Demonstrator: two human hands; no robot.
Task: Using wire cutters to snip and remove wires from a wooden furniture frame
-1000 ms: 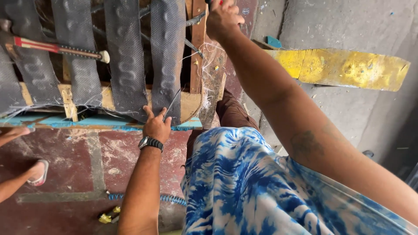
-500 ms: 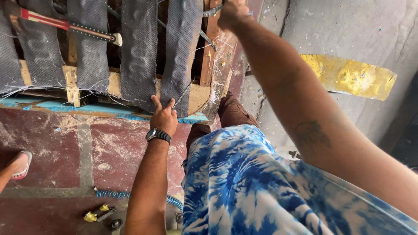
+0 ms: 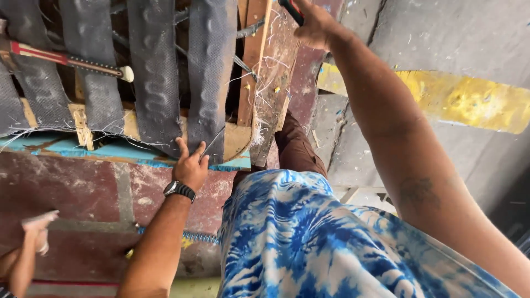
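Left hand (image 3: 190, 168), wristwatch (image 3: 179, 189) on the wrist, is down at the near edge of the wooden frame (image 3: 251, 60), fingers spread and fingertips pressing the end of a grey rubber webbing strap (image 3: 208, 72) against the wood. More grey straps run side by side to the left of it. Right hand (image 3: 313, 25) is up high at the frame's far corner, grip closed around a dark tool handle (image 3: 291, 11) with a touch of red; most of it runs out of the picture. A red-handled tool (image 3: 66, 59) lies across the straps on the left. Frayed white threads hang off the frame's edge.
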